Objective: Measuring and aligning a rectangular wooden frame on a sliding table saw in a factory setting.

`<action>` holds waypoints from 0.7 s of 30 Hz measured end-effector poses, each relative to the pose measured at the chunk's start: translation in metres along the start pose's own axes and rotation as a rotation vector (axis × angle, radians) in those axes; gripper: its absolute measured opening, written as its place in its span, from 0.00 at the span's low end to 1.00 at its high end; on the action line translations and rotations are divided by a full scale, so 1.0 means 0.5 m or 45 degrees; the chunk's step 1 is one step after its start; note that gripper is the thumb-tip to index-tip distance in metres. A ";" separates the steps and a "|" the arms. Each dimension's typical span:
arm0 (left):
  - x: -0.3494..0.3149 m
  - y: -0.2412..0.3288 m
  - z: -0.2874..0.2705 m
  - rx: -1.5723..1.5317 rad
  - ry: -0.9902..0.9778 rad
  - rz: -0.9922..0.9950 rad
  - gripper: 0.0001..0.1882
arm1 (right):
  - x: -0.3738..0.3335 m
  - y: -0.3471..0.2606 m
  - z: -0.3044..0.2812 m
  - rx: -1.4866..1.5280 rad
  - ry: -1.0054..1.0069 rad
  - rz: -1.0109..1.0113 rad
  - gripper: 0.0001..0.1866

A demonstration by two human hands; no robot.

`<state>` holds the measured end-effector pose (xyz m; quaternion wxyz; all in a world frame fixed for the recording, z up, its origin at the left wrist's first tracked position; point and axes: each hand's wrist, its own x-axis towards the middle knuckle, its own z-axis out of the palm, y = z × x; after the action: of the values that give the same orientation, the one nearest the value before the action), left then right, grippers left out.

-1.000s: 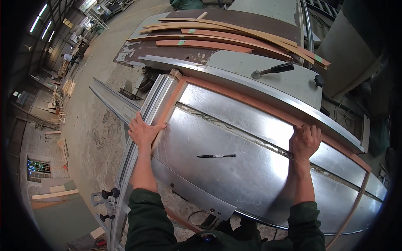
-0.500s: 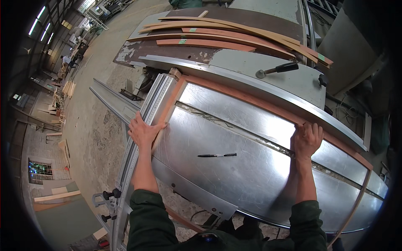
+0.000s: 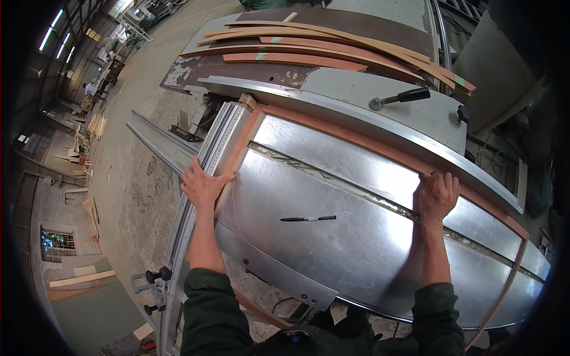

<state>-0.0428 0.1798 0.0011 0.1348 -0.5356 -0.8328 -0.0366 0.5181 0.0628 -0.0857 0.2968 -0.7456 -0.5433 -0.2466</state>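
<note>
A reddish-brown wooden frame [image 3: 356, 141] lies on a shiny metal machine table [image 3: 332, 255]. Its far strip runs along a metal fence, and its left strip sits against a ruled aluminium rail [image 3: 222, 132]. My left hand [image 3: 203, 185] clasps the left strip and the rail together, thumb on the wood and fingers over the rail. Across the table, my right hand [image 3: 438, 196] has its fingers curled on the far strip; its fingertips are partly hidden. A black pen [image 3: 307, 218] rests on the metal between my arms, touched by neither hand.
Several long wooden strips [image 3: 320, 50] are piled on the surface beyond the fence [image 3: 368, 121]. A black-handled lever [image 3: 404, 98] stands behind it. A slot [image 3: 332, 181] crosses the table. Black knobs [image 3: 157, 275] stick out from the rail at lower left. A distant person [image 3: 91, 89] is at far left.
</note>
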 end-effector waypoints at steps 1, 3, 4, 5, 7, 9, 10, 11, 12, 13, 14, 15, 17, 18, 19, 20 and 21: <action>-0.001 0.000 0.001 0.003 0.004 -0.002 0.71 | 0.000 0.000 0.000 0.004 0.008 -0.002 0.07; -0.002 -0.001 0.002 -0.004 0.019 0.009 0.71 | -0.001 0.001 0.001 0.009 0.018 -0.006 0.07; -0.002 -0.001 0.003 -0.004 0.025 0.012 0.71 | -0.001 0.001 0.002 0.009 0.020 -0.008 0.07; -0.002 0.000 0.003 0.003 0.023 0.010 0.71 | -0.001 0.001 0.002 0.006 0.020 -0.011 0.07; -0.002 0.001 0.002 0.022 0.014 0.003 0.71 | -0.002 0.001 0.004 0.006 0.020 -0.014 0.07; -0.002 0.004 -0.001 0.012 0.021 0.008 0.71 | -0.002 0.001 0.006 0.008 0.027 -0.014 0.08; -0.002 0.006 -0.003 0.015 -0.004 -0.006 0.71 | -0.003 0.002 0.006 0.007 0.030 -0.016 0.08; -0.002 0.008 -0.005 0.008 -0.019 -0.017 0.72 | -0.003 0.001 0.008 0.007 0.032 -0.017 0.08; -0.002 0.010 -0.008 0.006 -0.060 -0.041 0.72 | -0.003 0.001 0.009 0.005 0.032 -0.019 0.08; -0.002 0.012 -0.010 0.010 -0.077 -0.062 0.72 | -0.004 0.001 0.010 0.005 0.034 -0.021 0.08; -0.001 0.014 -0.012 0.005 -0.100 -0.069 0.72 | -0.005 0.001 0.012 0.007 0.056 -0.021 0.09; -0.002 0.015 -0.014 0.007 -0.099 -0.071 0.72 | -0.005 0.001 0.012 0.004 0.036 -0.023 0.09; -0.003 0.017 -0.018 0.014 -0.089 -0.073 0.72 | -0.006 0.001 0.014 0.005 0.021 -0.021 0.09; -0.003 0.018 -0.019 0.015 -0.086 -0.070 0.72 | -0.007 0.002 0.015 0.012 0.042 -0.022 0.09; -0.003 0.018 -0.020 0.015 -0.086 -0.069 0.72 | -0.008 0.002 0.015 0.016 0.046 -0.023 0.09; -0.004 0.019 -0.020 0.013 -0.076 -0.064 0.72 | -0.008 0.003 0.016 0.019 0.051 -0.025 0.08; -0.004 0.019 -0.019 0.009 -0.069 -0.062 0.72 | -0.009 0.003 0.017 0.018 0.047 -0.020 0.08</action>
<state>-0.0316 0.1802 0.0091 0.1131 -0.5154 -0.8491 -0.0222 0.5188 0.0656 -0.0952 0.3101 -0.7345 -0.5454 -0.2589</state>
